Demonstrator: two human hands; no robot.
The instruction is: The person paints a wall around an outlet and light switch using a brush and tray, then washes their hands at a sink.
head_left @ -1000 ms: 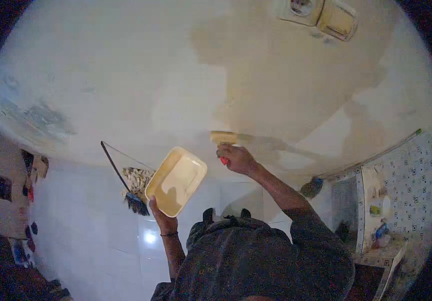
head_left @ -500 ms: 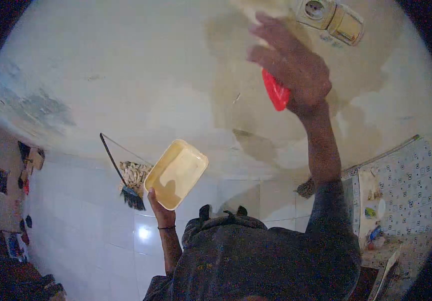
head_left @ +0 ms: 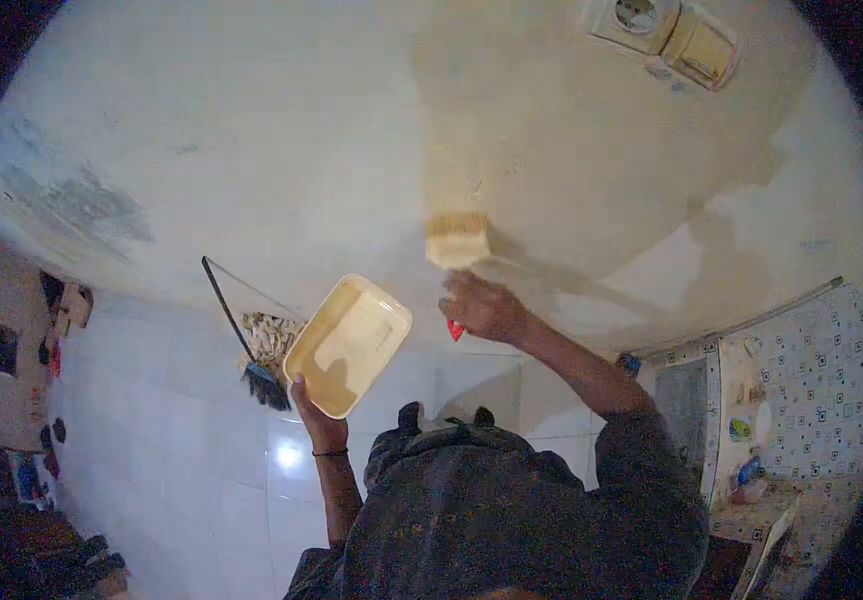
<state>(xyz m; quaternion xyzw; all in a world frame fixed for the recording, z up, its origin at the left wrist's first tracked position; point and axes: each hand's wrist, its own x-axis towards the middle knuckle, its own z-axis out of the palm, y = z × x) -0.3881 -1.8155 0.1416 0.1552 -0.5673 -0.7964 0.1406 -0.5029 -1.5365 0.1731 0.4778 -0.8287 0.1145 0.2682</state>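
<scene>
My right hand point(head_left: 483, 306) grips the red handle of a paint roller point(head_left: 457, 240), whose cream roller head presses against the wall point(head_left: 251, 150) just above my fingers. A darker, wet-looking painted patch spreads on the wall above and to the right of the roller. My left hand point(head_left: 313, 415) holds a cream paint tray point(head_left: 348, 344) by its lower edge, tilted, with a little paint pooled in it. The tray is apart from the roller, lower and to its left.
A wall socket and switch point(head_left: 666, 32) sit at the top right of the wall. A broom point(head_left: 251, 365) leans by a pile of debris on the white tiled floor point(head_left: 181, 440). A patterned tiled counter point(head_left: 801, 370) with small items stands at the right. Clutter lines the left edge.
My right hand swept the roller up near the socket, then came back down to the lower wall. The tray in my left hand stayed nearly still.
</scene>
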